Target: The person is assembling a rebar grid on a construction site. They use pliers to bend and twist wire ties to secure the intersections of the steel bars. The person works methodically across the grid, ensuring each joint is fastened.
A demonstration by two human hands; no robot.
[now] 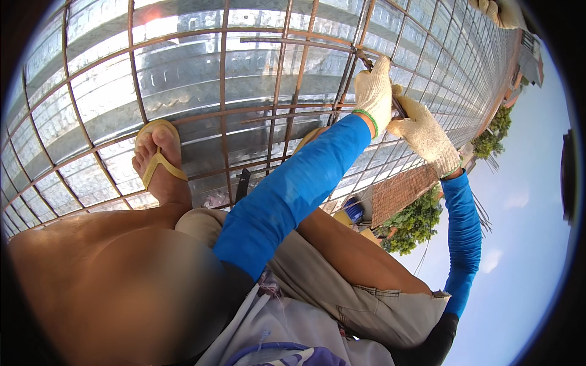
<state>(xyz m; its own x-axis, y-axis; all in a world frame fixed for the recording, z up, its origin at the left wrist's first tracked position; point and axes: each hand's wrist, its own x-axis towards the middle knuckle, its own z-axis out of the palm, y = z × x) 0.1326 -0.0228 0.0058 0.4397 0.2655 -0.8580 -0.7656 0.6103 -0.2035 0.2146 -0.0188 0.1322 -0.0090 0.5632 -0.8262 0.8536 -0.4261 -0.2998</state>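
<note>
My left hand (373, 91), in a cream knit glove, is closed close to a crossing of the steel reinforcing bars (353, 50). A small brownish metal piece (364, 60) sticks out by its fingertips, at the bars. Just to the right, my right hand (421, 129), gloved alike, has its fingers wrapped round a slim dark metal tool handle (399, 108). The two gloves are nearly touching. Whether the brownish piece and the handle belong to one tool is hidden behind my left hand. Both forearms wear blue sleeves.
A wide grid of rusty bars lies over ribbed shiny metal decking (177, 73). My foot in a yellow flip-flop (160, 160) stands on it. Another person's gloved hand (500, 11) shows at the upper right. Beyond the edge are a tiled roof (400, 194) and trees (415, 229).
</note>
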